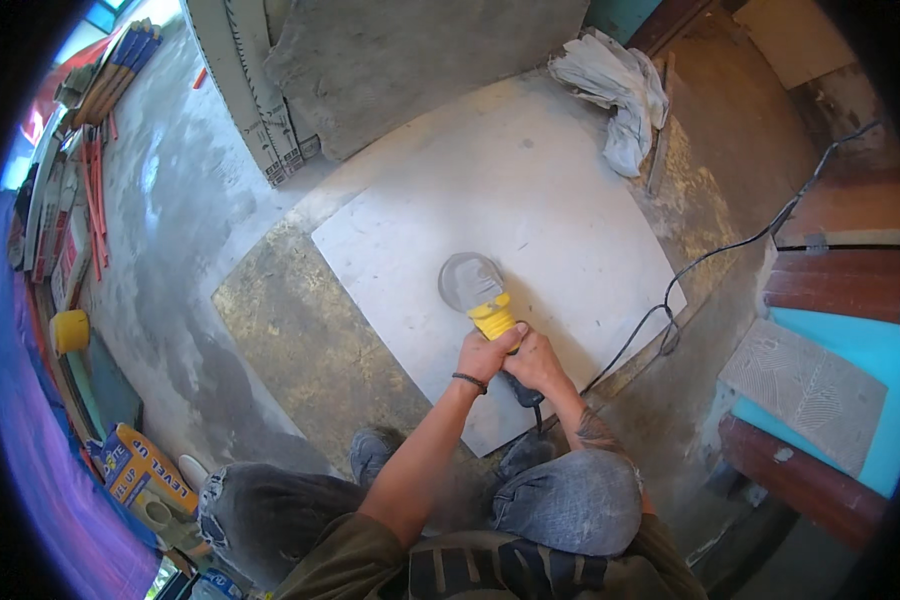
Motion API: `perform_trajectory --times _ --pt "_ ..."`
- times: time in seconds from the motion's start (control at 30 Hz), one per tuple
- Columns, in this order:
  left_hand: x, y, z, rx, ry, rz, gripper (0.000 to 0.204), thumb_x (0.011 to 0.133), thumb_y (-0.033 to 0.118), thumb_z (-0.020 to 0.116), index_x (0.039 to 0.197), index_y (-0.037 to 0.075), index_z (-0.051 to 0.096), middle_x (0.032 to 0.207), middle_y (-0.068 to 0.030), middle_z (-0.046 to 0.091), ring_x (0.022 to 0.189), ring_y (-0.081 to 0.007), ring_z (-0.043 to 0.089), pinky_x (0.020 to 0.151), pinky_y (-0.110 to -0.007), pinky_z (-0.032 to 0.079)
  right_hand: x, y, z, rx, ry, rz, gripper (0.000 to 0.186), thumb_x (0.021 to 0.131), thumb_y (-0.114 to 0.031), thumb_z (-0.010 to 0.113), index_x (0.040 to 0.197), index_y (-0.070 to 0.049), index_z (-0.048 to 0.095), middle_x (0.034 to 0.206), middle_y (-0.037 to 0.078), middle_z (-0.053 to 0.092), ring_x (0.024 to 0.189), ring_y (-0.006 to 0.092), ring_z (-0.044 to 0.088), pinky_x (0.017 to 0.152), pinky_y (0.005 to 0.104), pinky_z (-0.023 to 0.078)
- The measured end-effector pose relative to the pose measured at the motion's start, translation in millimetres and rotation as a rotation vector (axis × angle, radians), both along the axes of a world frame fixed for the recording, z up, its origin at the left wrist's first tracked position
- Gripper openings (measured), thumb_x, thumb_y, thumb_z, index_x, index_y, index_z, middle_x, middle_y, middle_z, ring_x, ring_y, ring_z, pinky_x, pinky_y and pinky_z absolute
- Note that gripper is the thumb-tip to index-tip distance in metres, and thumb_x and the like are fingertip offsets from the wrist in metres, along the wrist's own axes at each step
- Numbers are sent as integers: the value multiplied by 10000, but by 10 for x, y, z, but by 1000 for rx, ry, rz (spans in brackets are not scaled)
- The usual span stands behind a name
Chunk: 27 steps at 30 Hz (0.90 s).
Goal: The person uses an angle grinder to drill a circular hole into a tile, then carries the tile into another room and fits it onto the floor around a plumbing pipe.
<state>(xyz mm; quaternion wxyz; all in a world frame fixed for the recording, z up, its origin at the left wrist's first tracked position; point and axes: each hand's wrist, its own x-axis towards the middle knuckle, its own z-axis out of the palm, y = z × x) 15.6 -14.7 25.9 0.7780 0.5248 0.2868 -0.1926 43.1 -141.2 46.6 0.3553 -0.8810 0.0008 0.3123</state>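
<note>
A yellow-bodied angle grinder (pixel 492 315) with a dusty grey disc end (pixel 462 282) is over the middle of a large white tile (pixel 400 235). My left hand (pixel 484 358) is wrapped round its yellow body, just behind the head. Farther back along the body, my right hand (pixel 536 362) grips it, and the two hands touch. The grinder's dark rear end sticks out below my right hand. Whether the disc touches the tile, I cannot tell. Pale dust coats the tile.
Beneath the tile lies a worn board (pixel 310 330). A black cord (pixel 710 255) loops along the right. Large grey slabs (pixel 410 70) lean at the back, beside a crumpled white sack (pixel 615 95). A ridged tile (pixel 805 390) rests at right; a yellow-and-blue bag (pixel 145 470) stands at left.
</note>
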Motion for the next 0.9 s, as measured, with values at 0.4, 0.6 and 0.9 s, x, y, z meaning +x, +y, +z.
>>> perform_trajectory --times 0.4,0.6,0.9 --pt "67 -60 101 54 13 -8 405 866 314 791 1066 -29 707 968 -65 723 845 -136 675 738 -291 540 55 -98 -25 37 28 15 546 739 -328 768 1122 38 638 1036 280 699 1019 429 677 863 458 544" --pt "22 -43 131 150 92 -53 400 866 320 794 1068 -14 710 968 -56 719 840 -133 664 738 -289 534 34 -86 20 23 1 62 508 744 -317 758 1101 23 636 1009 284 698 969 454 676 836 483 547" --pt "-167 33 -106 -48 -94 23 367 886 292 783 1090 4 680 988 -31 700 883 -117 643 783 -292 523 -154 29 -18 -58 -99 54 570 766 -385 753 1160 -8 587 986 260 704 950 452 676 818 510 546"
